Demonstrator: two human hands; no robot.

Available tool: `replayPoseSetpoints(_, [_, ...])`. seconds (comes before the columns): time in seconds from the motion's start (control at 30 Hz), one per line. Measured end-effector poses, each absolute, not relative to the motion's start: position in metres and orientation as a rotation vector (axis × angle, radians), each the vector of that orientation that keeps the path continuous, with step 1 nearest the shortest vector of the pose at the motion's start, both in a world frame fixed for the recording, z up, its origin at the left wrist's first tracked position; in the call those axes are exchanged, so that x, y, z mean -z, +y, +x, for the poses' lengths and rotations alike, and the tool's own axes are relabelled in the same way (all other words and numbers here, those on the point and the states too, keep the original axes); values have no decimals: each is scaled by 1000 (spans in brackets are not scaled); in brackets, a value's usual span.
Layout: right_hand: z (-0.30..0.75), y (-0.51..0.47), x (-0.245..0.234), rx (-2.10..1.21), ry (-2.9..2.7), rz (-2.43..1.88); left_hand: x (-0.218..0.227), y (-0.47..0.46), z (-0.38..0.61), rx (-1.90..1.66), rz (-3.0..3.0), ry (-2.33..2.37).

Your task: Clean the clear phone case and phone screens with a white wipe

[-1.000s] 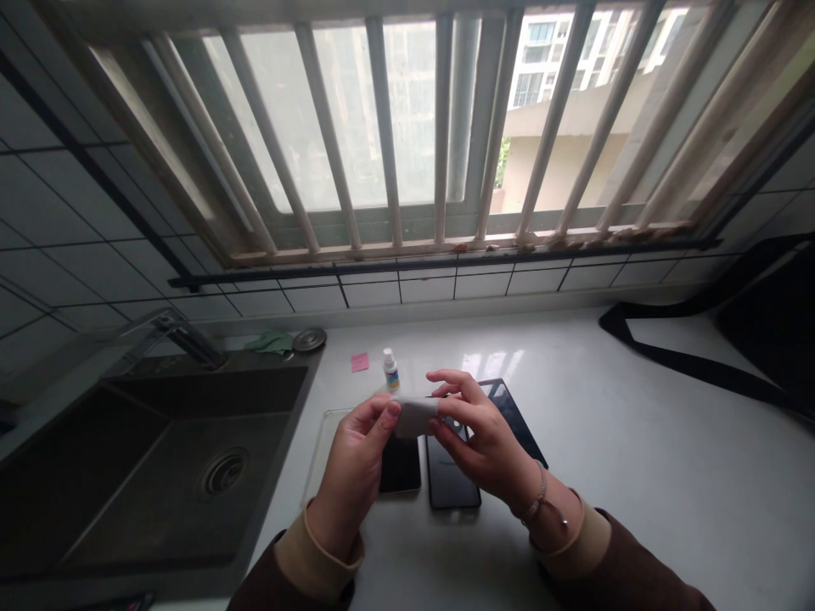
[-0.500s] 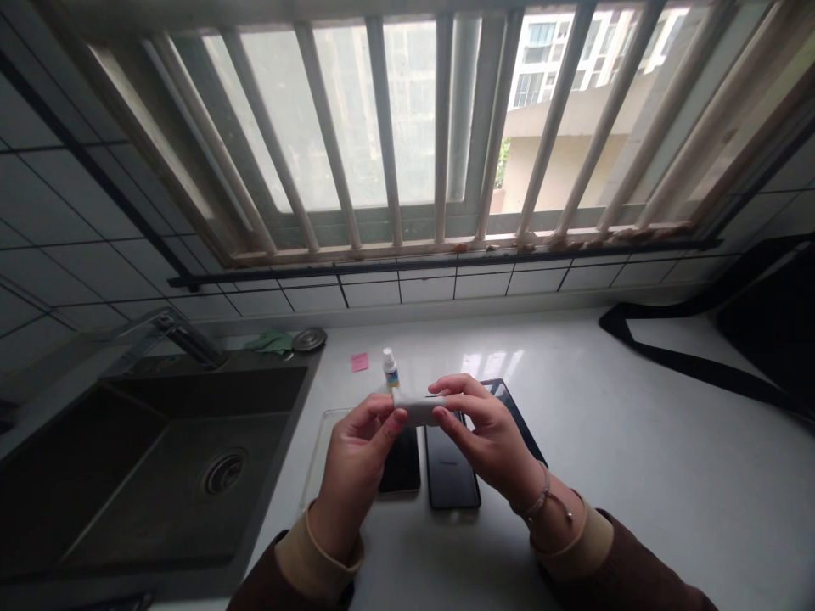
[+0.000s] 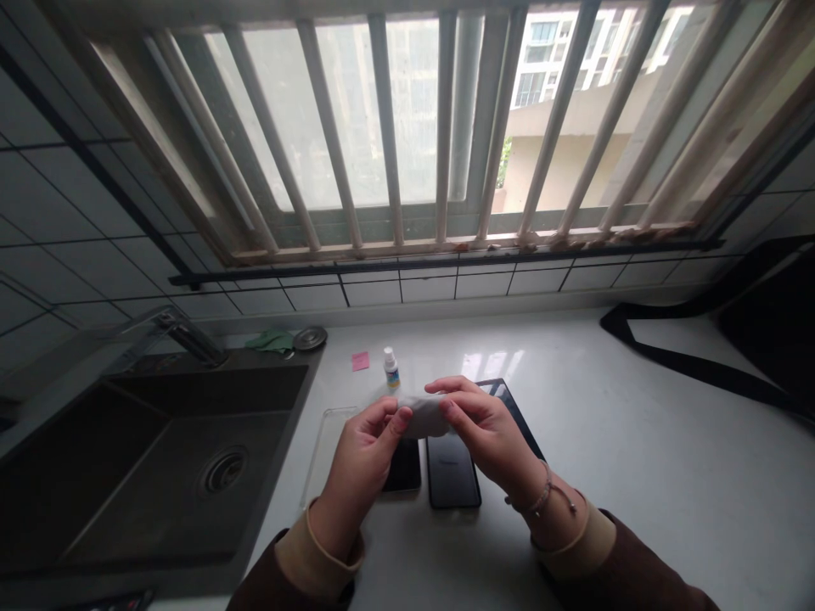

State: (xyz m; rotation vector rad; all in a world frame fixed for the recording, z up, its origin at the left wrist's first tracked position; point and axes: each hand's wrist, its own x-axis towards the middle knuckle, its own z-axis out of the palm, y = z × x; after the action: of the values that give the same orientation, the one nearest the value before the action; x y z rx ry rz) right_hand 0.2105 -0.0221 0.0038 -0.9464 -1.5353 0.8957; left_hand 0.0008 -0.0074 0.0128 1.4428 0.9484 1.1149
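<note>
A small light-grey cloth (image 3: 423, 418) is stretched between my two hands above the counter. My left hand (image 3: 364, 450) pinches its left end between thumb and fingers. At the other end, my right hand (image 3: 484, 424) grips it the same way, its index finger lying over the top. Below the cloth lie two dark phones, the left phone (image 3: 403, 467) partly behind my left hand and the right phone (image 3: 453, 475) showing most of its screen. A dark tablet (image 3: 519, 416) is partly covered by my right hand. Just beyond the cloth stands a small white spray bottle (image 3: 390, 368) with a coloured label.
A clear phone case (image 3: 318, 450) lies left of the phones. Farther back is a pink sticky note (image 3: 360, 361). The dark sink (image 3: 299, 424) with a faucet (image 3: 191, 335) takes up the left side. A black strap (image 3: 688, 361) leads to a dark bag at right.
The cloth has tipped and spread, so more of its grey face shows. Both hands stay close to where they were, shifted slightly.
</note>
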Motion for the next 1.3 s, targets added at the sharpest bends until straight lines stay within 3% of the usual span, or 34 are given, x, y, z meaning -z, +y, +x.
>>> replayPoseSetpoints(0.27, [208, -22, -4, -858, -1481, -955, -7, -2, -3, -1336, 1480, 1022])
replayPoseSetpoints(0.73, [206, -20, 2, -981, -1426, -979, -10, -6, -3, -1345, 1443, 1045])
replayPoseSetpoints(1.3, [205, -20, 5, -894, -1416, -1138, -6, -4, -4, -1310, 1413, 1091])
